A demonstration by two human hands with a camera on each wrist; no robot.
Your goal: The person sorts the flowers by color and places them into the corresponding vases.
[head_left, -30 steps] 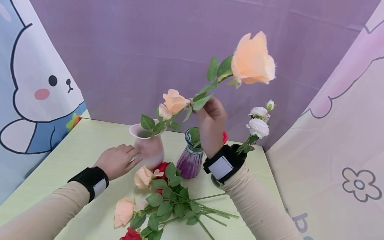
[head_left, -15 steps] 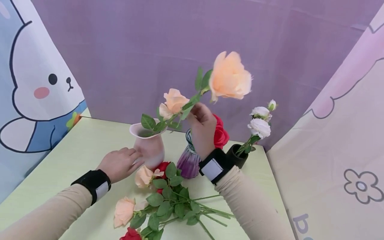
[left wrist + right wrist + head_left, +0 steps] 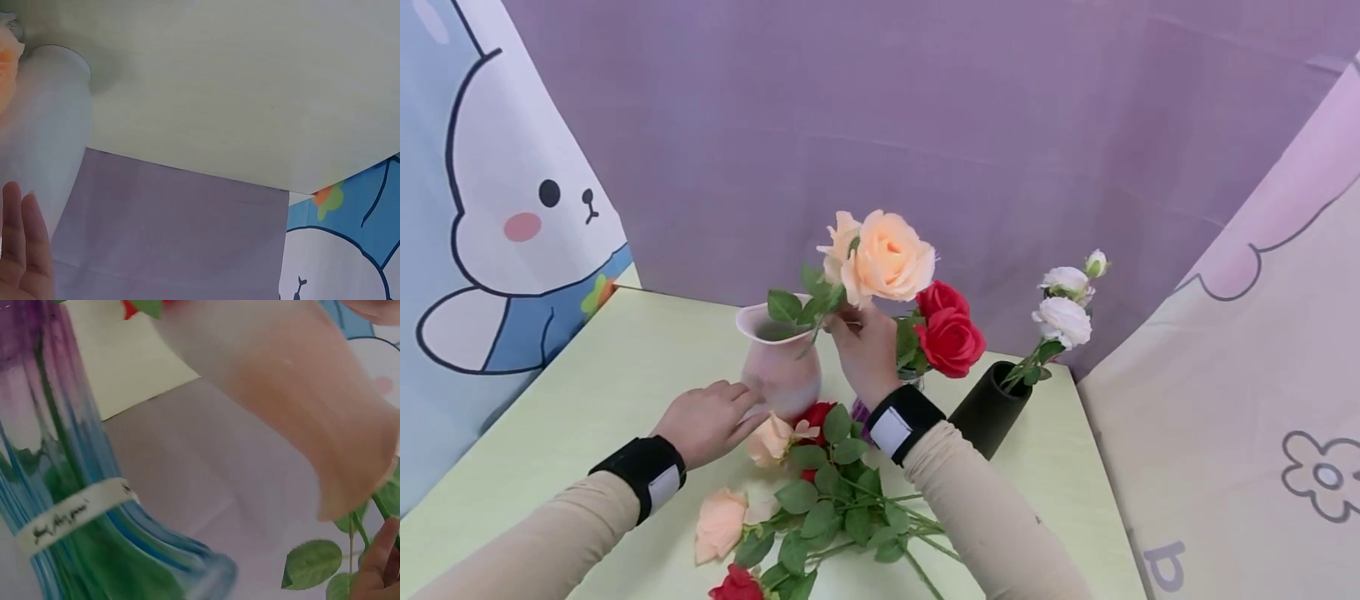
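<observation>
Peach rose [image 3: 891,257] slanting up rightward, stem [image 3: 379,505] entering pink vase [image 3: 784,377], right fingers [image 3: 377,557] pinching stem, left fingers [image 3: 36,240] straight

Beyond both the left hand [image 3: 707,421] and the right hand [image 3: 867,354], a creased purple cloth wall [image 3: 737,150] is rising out of the top of the head view and meeting the far edge of a pale yellow-green table [image 3: 640,358], which is spreading beneath them. Out to the left of the left hand, a light blue panel [image 3: 445,425] is slanting along the table's side and showing a white, pink-cheeked cartoon animal [image 3: 497,225] beside a small carrot [image 3: 598,296]. Well right of the right hand, a cream panel [image 3: 1232,383] is bearing a scalloped pink area [image 3: 1285,225] and an outlined flower [image 3: 1326,475], while soft light is falling fairly evenly.
</observation>
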